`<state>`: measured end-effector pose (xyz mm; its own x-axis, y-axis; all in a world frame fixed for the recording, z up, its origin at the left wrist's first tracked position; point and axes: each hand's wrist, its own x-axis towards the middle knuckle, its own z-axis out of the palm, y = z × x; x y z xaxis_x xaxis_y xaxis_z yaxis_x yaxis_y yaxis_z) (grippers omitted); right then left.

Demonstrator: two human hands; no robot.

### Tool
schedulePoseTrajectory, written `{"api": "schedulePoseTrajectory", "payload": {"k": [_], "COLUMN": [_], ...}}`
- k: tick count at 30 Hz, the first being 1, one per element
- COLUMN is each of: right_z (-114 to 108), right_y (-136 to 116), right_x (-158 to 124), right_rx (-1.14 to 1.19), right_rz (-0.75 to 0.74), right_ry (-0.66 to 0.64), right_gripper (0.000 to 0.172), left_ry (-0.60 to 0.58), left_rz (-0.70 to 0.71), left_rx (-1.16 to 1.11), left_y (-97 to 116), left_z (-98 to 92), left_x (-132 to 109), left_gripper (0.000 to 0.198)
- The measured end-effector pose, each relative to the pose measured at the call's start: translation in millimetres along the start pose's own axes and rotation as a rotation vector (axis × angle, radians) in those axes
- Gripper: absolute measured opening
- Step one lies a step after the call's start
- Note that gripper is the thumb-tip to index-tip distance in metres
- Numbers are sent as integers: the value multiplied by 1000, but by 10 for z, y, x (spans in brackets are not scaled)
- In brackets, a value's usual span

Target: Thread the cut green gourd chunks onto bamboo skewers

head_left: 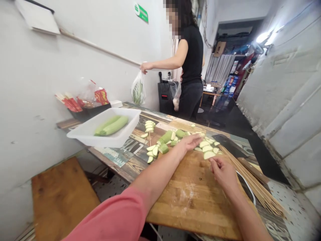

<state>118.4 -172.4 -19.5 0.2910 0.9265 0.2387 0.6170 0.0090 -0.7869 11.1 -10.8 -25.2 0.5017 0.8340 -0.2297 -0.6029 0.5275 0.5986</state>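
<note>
Pale-grn courgette slices (209, 154), tan wood board (190, 201), wht tray (110, 142), pink sleeve (112, 217), blk top (194, 57)

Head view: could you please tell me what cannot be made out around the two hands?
Head view, right hand: curled fingers hide whether it pinches anything.
Head view, left hand: its palm covers some zucchini slices.
Head view, co-worker's plastic bag: contents too small and blurred.
</note>
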Motion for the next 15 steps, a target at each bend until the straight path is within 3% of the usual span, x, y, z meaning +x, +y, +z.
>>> {"api": "schedulePoseTrajectory", "payload": {"k": [7, 12, 15], "right_z": [-1, 5, 8], "right_y": [125, 192, 202], "right_x": [72, 105, 110], "right_rx": [-73, -67, -72], "right_rz": [-59, -86, -77], "right_ry": [42, 64, 50], "right_gripper": [36, 36, 35], "left_ry": [-68, 1, -22], "left_rz": [-87, -73, -75], "left_rx": [-53, -161, -192], "left_y": [-38, -24, -19], "left_z": [12, 28, 51], "left_x": [36, 58, 31], "left_gripper": [14, 8, 10]}}
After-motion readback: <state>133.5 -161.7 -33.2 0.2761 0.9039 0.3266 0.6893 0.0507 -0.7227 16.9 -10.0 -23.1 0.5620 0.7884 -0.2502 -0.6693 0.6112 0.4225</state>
